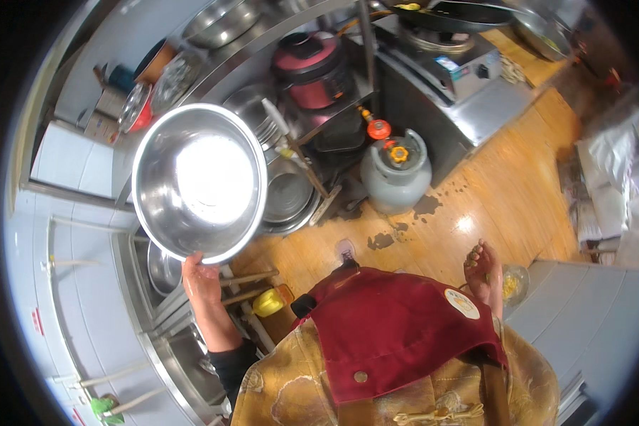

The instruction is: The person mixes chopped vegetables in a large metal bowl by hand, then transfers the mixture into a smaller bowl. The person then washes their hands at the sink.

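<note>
My left hand (pixel 201 280) grips the lower rim of a large, shiny steel basin (pixel 149 206). The basin tilts up so that its inside shows, with a bright glare on the bottom and nothing visible in it. At my right side, my right hand (pixel 484 275) is raised with curled fingers. Small dark green bits show at its fingertips; what they are I cannot make out. Just beyond that hand is a clear bowl (pixel 522 275) holding yellow pieces.
Ahead stand a grey gas cylinder (pixel 396 177), a red pressure cooker (pixel 311 78) on a shelf, and a gas stove (pixel 461 71) bearing a black pan (pixel 461 18). Stacked metal pans (pixel 289 190) sit low behind the basin. A steel sink (pixel 184 362) lies at left.
</note>
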Demonstrator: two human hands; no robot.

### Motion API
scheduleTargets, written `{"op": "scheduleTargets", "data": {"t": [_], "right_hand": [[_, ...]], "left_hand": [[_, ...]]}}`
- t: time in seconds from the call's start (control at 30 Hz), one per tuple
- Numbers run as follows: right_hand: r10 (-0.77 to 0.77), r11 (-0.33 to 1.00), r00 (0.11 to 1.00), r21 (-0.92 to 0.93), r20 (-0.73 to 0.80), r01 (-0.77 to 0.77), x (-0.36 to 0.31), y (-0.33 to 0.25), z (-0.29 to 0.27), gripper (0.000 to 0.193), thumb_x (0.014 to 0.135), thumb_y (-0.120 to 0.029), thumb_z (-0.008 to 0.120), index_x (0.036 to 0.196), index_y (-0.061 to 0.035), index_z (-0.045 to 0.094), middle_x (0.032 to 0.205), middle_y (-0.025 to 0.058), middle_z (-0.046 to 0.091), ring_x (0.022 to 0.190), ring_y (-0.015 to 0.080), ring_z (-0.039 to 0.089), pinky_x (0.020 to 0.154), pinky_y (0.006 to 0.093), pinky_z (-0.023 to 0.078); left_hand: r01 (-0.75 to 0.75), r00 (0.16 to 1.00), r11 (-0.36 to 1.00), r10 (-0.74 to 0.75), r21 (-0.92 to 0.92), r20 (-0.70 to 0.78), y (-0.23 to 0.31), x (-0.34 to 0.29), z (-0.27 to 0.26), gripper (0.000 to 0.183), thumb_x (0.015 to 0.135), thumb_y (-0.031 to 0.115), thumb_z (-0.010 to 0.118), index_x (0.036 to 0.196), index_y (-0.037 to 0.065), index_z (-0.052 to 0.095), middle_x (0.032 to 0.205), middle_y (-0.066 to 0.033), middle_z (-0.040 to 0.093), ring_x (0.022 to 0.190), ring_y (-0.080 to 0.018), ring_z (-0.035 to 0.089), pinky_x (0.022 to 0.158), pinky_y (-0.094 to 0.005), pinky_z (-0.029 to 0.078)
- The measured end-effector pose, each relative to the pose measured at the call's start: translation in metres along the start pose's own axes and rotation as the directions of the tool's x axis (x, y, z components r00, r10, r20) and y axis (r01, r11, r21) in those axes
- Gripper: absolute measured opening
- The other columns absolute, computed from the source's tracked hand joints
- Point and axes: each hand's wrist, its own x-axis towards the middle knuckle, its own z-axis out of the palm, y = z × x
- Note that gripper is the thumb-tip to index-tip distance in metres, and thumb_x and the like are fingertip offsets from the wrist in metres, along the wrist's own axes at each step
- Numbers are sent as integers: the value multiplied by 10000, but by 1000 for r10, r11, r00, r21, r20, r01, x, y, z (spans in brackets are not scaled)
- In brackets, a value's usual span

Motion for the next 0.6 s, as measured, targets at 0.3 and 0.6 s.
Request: {"op": "scheduleTargets", "data": {"t": [0.3, 0.6], "right_hand": [[-155, 960, 981, 217, -112, 177, -63, -14, -75, 122, 887, -217, 601, 895, -96, 617, 742, -19, 574, 618, 106, 520, 493, 222, 398], [-368, 763, 904, 485, -220, 428, -102, -30, -141, 110, 890, -179, 599, 936, -80, 588, 748, 6, 576, 617, 124, 525, 466, 209, 401]], "left_hand": [[101, 890, 952, -216, 288, 401, -55, -41, 163, 494, 734, 46, 551, 1222, -17, 504, 1211, -112, 545, 1119, -255, 531, 967, -405, 441], [400, 295, 675, -735, 620, 611, -193, -109, 330, 342, 773, 85, 608, 1104, 81, 522, 1000, -59, 606, 841, -211, 611, 574, -320, 470]]}}
